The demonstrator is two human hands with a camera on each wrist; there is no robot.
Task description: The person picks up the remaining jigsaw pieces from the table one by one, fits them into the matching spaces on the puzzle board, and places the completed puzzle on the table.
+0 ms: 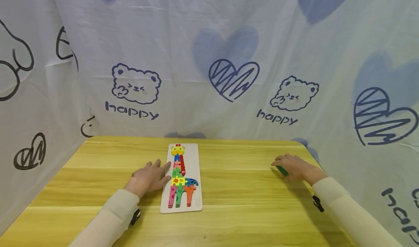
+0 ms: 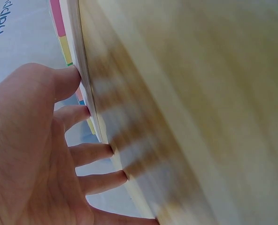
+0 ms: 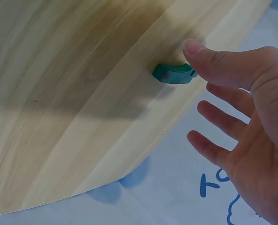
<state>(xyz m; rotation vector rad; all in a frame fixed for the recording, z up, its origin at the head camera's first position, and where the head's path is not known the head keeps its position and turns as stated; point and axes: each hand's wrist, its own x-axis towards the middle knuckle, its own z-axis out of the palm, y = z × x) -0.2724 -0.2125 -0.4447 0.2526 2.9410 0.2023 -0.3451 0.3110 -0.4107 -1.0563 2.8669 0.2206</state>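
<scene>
A white board [image 1: 192, 156] with a colourful giraffe jigsaw puzzle [image 1: 178, 181] lies left of the table's middle, its yellow head at the far end. My left hand [image 1: 148, 178] spreads its fingers at the board's left edge. In the left wrist view, thumb and index fingertips touch the board's side while other fingertips rest on the table. Over at the table's right side, my right hand [image 1: 292, 167] pinches a small curved green puzzle piece [image 3: 174, 74] near the tabletop. The thumb covers one end of it; the index finger is mostly hidden and the other fingers are apart from it.
The wooden table [image 1: 242, 188] has its right edge close to my right hand. A white curtain [image 1: 183, 58] printed with hearts and bears hangs behind the table and along both sides.
</scene>
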